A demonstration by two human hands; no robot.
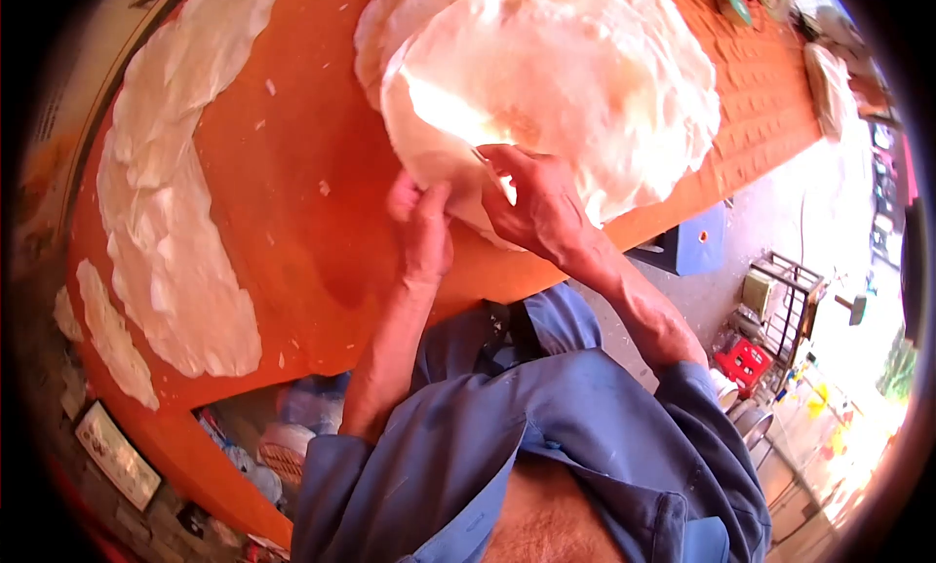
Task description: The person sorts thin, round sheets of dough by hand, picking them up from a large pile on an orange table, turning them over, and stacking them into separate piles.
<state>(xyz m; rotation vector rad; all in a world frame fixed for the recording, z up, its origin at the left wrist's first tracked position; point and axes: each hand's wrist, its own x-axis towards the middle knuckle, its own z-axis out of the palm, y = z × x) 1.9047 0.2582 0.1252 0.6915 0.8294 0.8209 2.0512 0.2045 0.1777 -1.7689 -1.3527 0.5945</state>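
A stack of thin, round, pale dough sheets (624, 105) lies on the orange table (302, 193) in front of me. My right hand (541, 202) pinches the near edge of the top dough sheet (429, 158), with a fold of it standing up at the fingertips. Just left of it, my left hand (424, 227) has its fingers closed on the near-left edge of the same sheet. The left fingertips are partly hidden behind the sheet and slightly blurred. Bright light falls across the sheet's left part.
Long wrinkled pale sheets (166, 193) lie along the table's left side, beside a smaller piece (115, 334). Small flakes dot the surface. Past the right edge are a blue box (700, 239), a metal rack (785, 295) and a red case (743, 363). A framed board (117, 454) is lower left.
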